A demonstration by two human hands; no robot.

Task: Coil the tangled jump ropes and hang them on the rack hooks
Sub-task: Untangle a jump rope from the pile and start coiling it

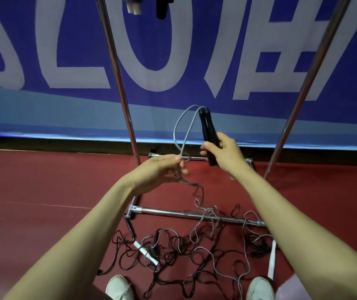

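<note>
Gripping both black handles [206, 126] above the rack's base bar [169, 212], the right hand [225, 151] curls tight; the left hand [162, 167] pinches the grey rope [178, 124], which trails across that bar into the tangle [173, 252] and could snag when pulled.

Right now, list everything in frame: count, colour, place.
rack: one, chrome, two uprights and base bars, on the floor ahead
hung handles: white pair plus black, top edge
banner: one, blue with pale letters, behind the rack
floor: red, underfoot
tangled ropes: several, dark and grey, piled between the shoes and the rack base
white handles: two, white, in the pile, one left, one right
grey rope: one, grey, looped between both hands, trailing to the pile
black handles: two, black, held together
shoes: two, white, bottom edge
left hand: pinches the grey rope
right hand: grips the black handles
</note>
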